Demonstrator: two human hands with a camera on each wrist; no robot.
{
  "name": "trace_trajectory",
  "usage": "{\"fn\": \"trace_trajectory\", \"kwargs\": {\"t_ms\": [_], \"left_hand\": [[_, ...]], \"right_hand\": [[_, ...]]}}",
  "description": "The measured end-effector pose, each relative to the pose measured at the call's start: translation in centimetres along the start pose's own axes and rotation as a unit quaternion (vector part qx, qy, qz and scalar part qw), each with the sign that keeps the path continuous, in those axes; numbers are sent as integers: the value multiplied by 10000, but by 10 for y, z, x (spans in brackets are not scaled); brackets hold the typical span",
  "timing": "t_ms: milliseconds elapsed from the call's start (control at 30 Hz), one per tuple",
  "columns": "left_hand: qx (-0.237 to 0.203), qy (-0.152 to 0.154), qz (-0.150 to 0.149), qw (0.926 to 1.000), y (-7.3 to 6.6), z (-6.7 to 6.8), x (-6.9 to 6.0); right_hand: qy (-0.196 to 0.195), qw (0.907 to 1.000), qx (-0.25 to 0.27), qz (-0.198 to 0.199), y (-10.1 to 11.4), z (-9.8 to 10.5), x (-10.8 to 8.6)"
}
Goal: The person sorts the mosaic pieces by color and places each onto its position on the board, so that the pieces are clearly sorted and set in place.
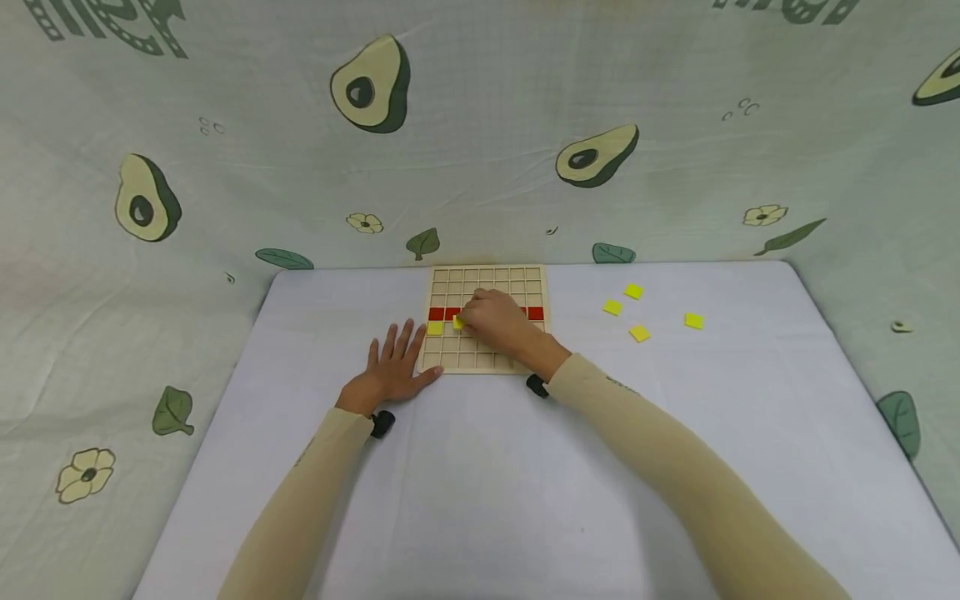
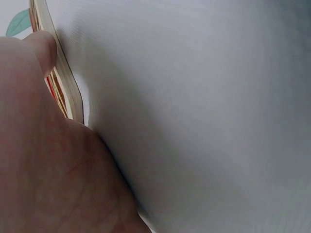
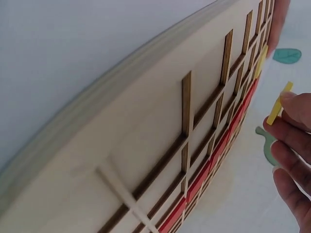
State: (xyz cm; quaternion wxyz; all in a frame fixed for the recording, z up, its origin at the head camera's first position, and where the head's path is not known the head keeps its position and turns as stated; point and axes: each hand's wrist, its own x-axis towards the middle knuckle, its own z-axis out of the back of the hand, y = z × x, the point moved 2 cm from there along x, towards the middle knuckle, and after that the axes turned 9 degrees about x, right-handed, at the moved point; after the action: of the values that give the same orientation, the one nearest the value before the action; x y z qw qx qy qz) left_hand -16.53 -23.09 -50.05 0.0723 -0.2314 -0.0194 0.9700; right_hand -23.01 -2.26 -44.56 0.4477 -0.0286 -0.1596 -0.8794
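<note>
A wooden grid board (image 1: 483, 361) lies on the table, with a row of red square tiles (image 1: 536, 313) across its middle. One yellow tile (image 1: 435, 328) sits in the leftmost cell just below the red row. Between thumb and fingertips my right hand (image 1: 498, 321) pinches another yellow tile (image 3: 280, 103), held over the board beside that first one. My left hand (image 1: 390, 371) lies with fingers spread at the board's left edge, its thumb touching the near left corner. In the left wrist view, the thumb and palm hide most of the board (image 2: 73, 92).
Several loose yellow tiles, among them one nearer tile (image 1: 639, 333) and one far-right tile (image 1: 693, 321), lie to the right of the board on the white tablecloth (image 1: 480, 500). Behind the table hangs a cloth (image 1: 480, 167) printed with avocados and leaves.
</note>
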Motion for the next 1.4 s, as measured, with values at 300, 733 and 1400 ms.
{"fn": "trace_trajectory", "kwargs": {"t_ms": [300,733,1400], "left_hand": [[23,-48,-33,10000,0,-1,4],[31,-72,-40,10000,2,-4,10],[42,81,-7,10000,1,-1,4]], "right_hand": [[113,9999,-80,-76,1,-12,11],[477,9951,-754,-416,8,-21,17],[728,9899,-1041,-632,21,-23,21]]}}
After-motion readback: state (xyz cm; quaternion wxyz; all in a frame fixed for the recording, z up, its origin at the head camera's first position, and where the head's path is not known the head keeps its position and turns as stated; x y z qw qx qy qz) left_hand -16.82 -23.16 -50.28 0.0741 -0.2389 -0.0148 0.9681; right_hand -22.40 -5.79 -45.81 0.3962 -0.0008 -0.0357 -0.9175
